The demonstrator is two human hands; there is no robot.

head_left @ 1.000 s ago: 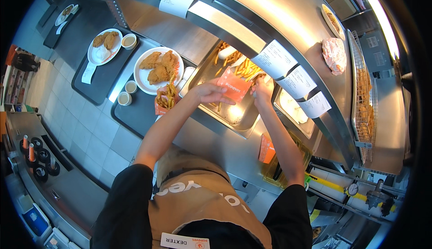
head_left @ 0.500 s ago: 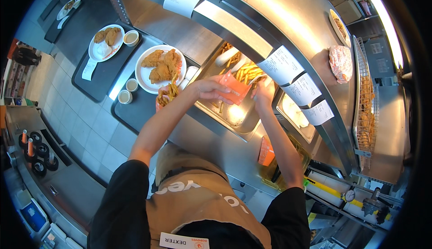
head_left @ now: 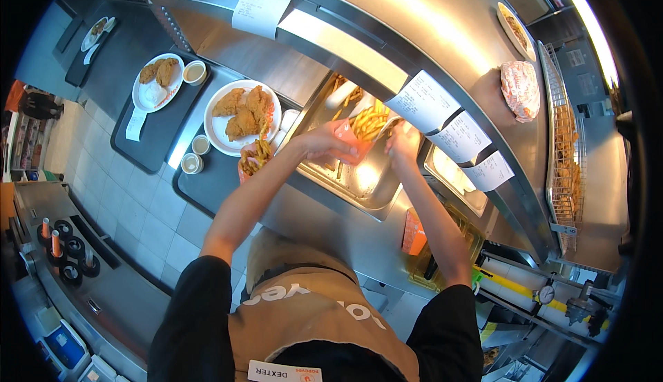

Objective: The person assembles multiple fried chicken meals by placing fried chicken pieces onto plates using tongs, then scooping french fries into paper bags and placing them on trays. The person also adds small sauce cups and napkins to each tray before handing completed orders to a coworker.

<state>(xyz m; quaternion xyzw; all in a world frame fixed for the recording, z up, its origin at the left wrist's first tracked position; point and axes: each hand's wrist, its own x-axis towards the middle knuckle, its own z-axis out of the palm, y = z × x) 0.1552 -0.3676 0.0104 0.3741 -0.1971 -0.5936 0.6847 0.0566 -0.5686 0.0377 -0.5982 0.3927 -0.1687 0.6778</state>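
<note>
Probably so stray fries (head_left: 371,121) drop back into the metal pan (head_left: 356,180), my left hand (head_left: 324,141) clamps 1 orange carton (head_left: 359,148) above it; my right hand (head_left: 403,140) grips what looks like a scoop (head_left: 391,123).

fast-food kitchen | fries (head_left: 372,119) | steel pan (head_left: 360,180) | order slips (head_left: 426,101) | trays (head_left: 161,135)

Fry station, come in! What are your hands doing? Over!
Left hand gripping orange carton. Fries at carton's open mouth. Right hand curled shut beside them, contents unclear. Paper slips hanging beyond right hand, seemingly not blocking.
</note>
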